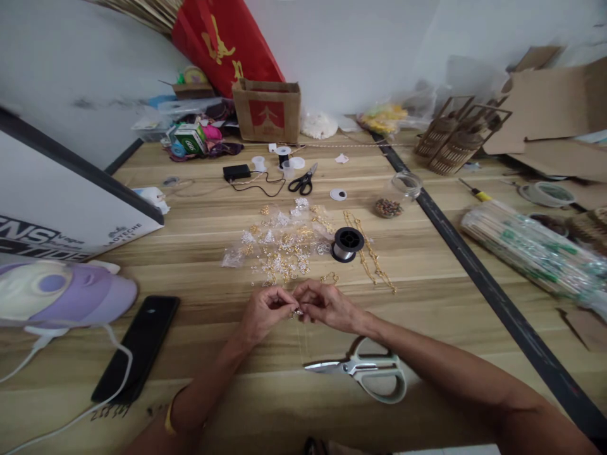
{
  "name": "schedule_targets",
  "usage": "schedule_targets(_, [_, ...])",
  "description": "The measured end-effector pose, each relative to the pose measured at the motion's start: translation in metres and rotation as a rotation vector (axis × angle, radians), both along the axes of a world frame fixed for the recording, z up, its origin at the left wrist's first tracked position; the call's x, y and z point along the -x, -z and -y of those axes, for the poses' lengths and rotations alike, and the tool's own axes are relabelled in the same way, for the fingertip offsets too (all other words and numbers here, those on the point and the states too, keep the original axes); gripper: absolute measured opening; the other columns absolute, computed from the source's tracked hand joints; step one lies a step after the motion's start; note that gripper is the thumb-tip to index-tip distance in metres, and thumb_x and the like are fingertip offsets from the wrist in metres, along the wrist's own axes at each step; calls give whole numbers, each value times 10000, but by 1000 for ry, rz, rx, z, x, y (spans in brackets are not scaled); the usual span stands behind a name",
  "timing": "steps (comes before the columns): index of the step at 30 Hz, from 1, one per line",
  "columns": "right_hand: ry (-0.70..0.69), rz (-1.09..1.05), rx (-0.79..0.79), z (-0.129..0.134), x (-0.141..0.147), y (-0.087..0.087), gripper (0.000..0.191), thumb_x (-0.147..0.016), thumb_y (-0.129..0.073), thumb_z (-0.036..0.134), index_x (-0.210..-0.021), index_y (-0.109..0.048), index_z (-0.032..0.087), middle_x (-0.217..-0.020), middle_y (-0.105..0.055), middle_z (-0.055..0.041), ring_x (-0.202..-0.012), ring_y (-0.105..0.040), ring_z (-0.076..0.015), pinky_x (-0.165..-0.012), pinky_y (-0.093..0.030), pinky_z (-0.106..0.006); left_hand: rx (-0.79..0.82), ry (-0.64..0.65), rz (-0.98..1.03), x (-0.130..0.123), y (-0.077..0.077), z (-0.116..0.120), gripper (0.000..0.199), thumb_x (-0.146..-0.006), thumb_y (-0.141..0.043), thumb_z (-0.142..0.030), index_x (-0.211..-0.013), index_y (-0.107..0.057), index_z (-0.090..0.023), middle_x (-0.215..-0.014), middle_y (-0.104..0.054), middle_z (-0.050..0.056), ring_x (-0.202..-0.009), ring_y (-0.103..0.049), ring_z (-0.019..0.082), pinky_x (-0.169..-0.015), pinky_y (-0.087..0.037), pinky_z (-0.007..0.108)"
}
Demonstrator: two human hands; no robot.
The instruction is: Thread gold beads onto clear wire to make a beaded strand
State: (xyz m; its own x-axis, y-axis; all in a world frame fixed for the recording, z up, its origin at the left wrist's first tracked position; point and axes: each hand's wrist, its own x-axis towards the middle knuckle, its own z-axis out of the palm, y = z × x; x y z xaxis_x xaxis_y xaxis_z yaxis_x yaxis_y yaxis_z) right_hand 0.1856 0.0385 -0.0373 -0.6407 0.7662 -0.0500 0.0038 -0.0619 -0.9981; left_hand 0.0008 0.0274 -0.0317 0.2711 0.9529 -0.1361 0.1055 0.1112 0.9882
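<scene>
My left hand [269, 311] and my right hand [327, 306] meet low over the table, both pinched closed on a small cluster of beads [296, 312] between their fingertips. Thin, faint strands trail down from it toward the table. Just beyond my hands lies a spread of loose gold and clear beads [284, 256], some in small plastic bags. A black spool of clear line [347, 244] stands right of the beads, beside a gold chain [370, 253]. Nearer to me, below my right hand, rest light-handled scissors [374, 370], their blades pointing left.
Black-handled scissors [303, 181] and a glass jar of brown beads [396, 197] sit farther back. On the left are a black phone [137, 347] and a purple-and-white device [71, 291] with a white cable. Wrapped sticks [531, 246] lie to the right, past a dark strip [455, 246].
</scene>
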Motion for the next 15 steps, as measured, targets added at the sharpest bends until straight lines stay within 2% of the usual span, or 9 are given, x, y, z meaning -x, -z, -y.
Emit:
schedule_targets(6, [17, 30, -21, 0, 0, 0, 209, -834, -581, 244, -997, -516, 131, -650, -615, 6, -541, -576, -89, -507, -442, -186, -194, 13, -124, -2, 2, 4, 60, -723, -635, -157, -667, -618, -144, -683, -668, 38, -651, -625, 138, -628, -495, 231])
schedule_targets(15, [9, 30, 1, -1, 0, -1, 149, -847, -534, 201, -977, -520, 129, -676, -601, 4, -556, -579, -84, -485, -436, -168, -574, 38, -328, -7, 0, 9, 147, -774, -554, -102, -666, -603, -188, -710, -677, 35, -696, -629, 146, -673, -489, 248])
